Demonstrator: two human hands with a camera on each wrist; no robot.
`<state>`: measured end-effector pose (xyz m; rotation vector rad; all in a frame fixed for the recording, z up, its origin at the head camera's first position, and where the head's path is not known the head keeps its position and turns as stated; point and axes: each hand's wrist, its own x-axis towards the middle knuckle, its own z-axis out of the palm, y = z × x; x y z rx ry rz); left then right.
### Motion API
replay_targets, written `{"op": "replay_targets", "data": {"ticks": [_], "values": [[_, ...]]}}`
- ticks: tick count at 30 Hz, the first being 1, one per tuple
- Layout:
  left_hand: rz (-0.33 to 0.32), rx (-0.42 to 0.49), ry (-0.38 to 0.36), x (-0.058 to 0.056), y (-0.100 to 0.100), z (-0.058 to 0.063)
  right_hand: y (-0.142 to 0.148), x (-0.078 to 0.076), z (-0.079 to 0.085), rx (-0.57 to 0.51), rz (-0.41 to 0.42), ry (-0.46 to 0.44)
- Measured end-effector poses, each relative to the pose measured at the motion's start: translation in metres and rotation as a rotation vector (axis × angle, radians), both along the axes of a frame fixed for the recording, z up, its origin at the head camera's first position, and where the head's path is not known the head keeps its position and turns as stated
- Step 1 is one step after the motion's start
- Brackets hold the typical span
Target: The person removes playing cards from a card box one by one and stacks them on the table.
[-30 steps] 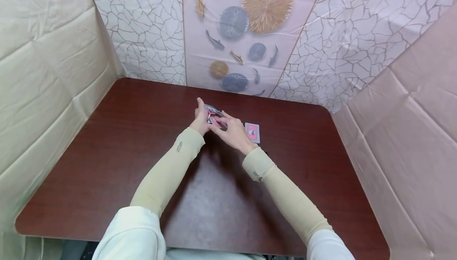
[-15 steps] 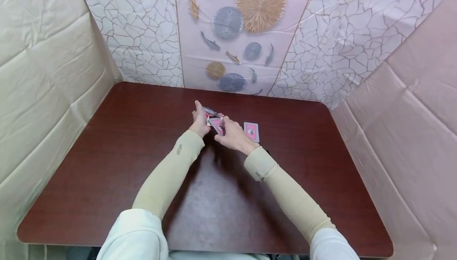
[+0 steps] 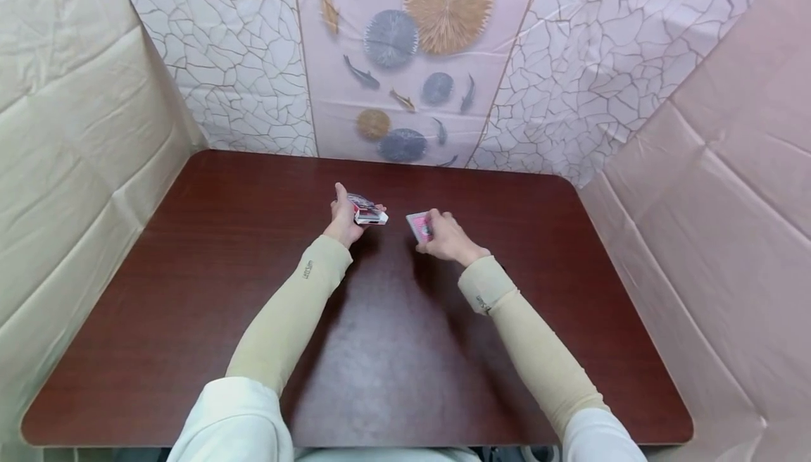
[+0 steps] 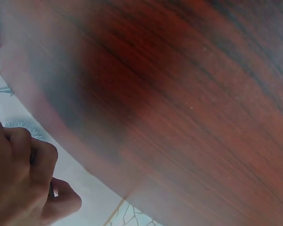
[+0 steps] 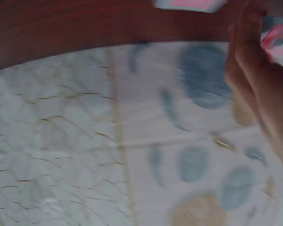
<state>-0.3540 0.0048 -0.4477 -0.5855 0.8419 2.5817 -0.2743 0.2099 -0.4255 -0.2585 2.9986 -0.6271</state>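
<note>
On the left in the head view, my left hand [image 3: 343, 218] grips a pack of playing cards [image 3: 367, 213], dark and printed on top with a white and red end. It is held above the table. My right hand [image 3: 448, 238] pinches a playing card [image 3: 416, 225] with a pink back and pale border, a short distance right of the pack. Whether it is one card or more I cannot tell. Another pink-backed card [image 5: 191, 4] lies on the table in the right wrist view; my right hand hides it in the head view. The left wrist view shows only the back of my left hand [image 4: 26, 174].
A dark red-brown table [image 3: 190, 293] with rounded corners lies under both hands. Patterned cloth [image 3: 393, 60] hangs along its far edge. Pale cloth walls [image 3: 70, 166] stand at the left and right sides.
My right hand has drawn a pink-backed card away from the pack and moved right, over the card on the table. My left hand keeps the pack, nearly where it was.
</note>
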Motion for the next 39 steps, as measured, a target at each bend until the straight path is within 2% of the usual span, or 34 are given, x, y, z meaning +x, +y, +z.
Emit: {"op": "replay_targets", "data": {"ticks": [5, 7, 9, 12, 18, 27, 31, 37, 39], "values": [[-0.039, 0.035, 0.0, 0.0, 0.002, 0.0, 0.021, -0.014, -0.02, -0.024, -0.246, 0.079], [-0.054, 0.033, 0.0, 0.0, 0.003, 0.001, 0.021, -0.014, -0.023, -0.011, -0.329, 0.064], [-0.068, 0.013, 0.001, 0.0, 0.005, 0.001, 0.019, -0.014, -0.029, 0.015, -0.372, 0.046], [-0.096, -0.019, 0.002, -0.001, 0.004, 0.0, 0.015, -0.017, -0.037, 0.067, -0.395, 0.029], [-0.119, 0.019, -0.004, -0.003, 0.001, -0.006, 0.007, -0.019, -0.045, 0.097, -0.402, 0.005], [-0.131, 0.04, 0.002, -0.002, 0.001, -0.009, 0.007, -0.022, -0.052, 0.181, -0.401, 0.069], [-0.128, 0.013, -0.006, -0.002, 0.001, -0.01, 0.005, -0.022, -0.055, 0.182, -0.402, 0.078], [-0.137, 0.041, -0.018, -0.004, 0.003, -0.013, 0.002, -0.024, -0.056, 0.209, -0.428, 0.045], [-0.14, 0.049, -0.011, -0.004, 0.003, -0.014, -0.001, -0.024, -0.055, 0.186, -0.445, 0.064]]}}
